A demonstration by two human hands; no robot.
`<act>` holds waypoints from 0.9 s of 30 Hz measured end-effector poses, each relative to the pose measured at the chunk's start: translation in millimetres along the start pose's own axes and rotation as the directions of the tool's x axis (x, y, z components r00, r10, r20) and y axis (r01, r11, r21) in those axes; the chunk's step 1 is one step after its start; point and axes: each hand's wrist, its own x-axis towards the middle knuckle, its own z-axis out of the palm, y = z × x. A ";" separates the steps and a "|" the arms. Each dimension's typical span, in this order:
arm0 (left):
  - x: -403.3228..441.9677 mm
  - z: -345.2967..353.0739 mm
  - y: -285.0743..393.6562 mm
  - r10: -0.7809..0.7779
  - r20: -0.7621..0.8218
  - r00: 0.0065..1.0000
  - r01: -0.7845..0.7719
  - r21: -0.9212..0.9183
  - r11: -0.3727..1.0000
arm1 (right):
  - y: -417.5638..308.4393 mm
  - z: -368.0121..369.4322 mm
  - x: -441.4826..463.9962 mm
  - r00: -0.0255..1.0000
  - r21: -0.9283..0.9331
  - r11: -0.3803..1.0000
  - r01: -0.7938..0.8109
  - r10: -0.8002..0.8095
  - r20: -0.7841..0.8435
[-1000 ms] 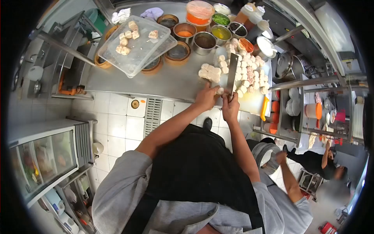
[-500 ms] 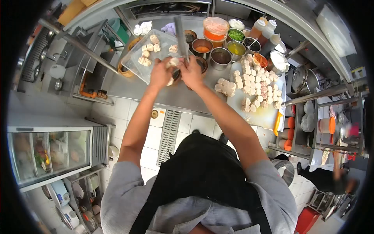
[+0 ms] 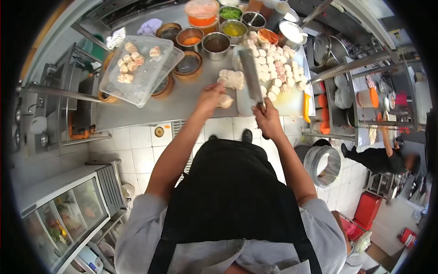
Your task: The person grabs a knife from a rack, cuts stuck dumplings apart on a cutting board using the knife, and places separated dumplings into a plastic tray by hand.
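My right hand (image 3: 268,119) is closed round the handle of a cleaver (image 3: 252,77), its broad blade pointing away from me over the left edge of a cutting board (image 3: 294,108). Rows of pale, lumpy dumplings (image 3: 273,68) cover much of that board. To its left, a small cluster of dumplings (image 3: 232,79) sits on the steel counter, with a separate dumpling (image 3: 225,101) nearer me. My left hand (image 3: 210,99) is beside these, fingers stretched toward the cluster; I see nothing held in it. Several dumpling pieces lie in a clear plastic tray (image 3: 146,84) at the left.
Behind the board stand metal pots (image 3: 216,45), a tub with orange contents (image 3: 200,13) and a bowl of chopped greens (image 3: 230,13). Round wooden-rimmed steamers (image 3: 188,66) are near the tray. A yellow-handled tool (image 3: 306,108) lies at the board's right edge. Another person (image 3: 383,157) works far right.
Both hands have moved right from the clear tray toward the board, the cleaver still in my right hand. The pale piece has left my left hand. My view has shifted right.
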 end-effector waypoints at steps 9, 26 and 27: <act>-14.8 108.4 -68.0 0.517 -0.075 0.853 -0.452 0.389 0.803 | 56.7 10.4 -46.8 0.957 -0.084 0.981 -0.176 0.150 -0.247; -30.7 60.9 -40.9 0.561 0.308 0.768 -0.635 0.481 0.605 | 40.7 15.8 -37.3 0.967 -0.262 0.962 0.075 -0.134 -0.216; -30.8 60.0 -40.7 0.562 0.307 0.768 -0.635 0.482 0.604 | 41.9 16.1 -35.9 0.967 -0.264 0.962 0.075 -0.134 -0.216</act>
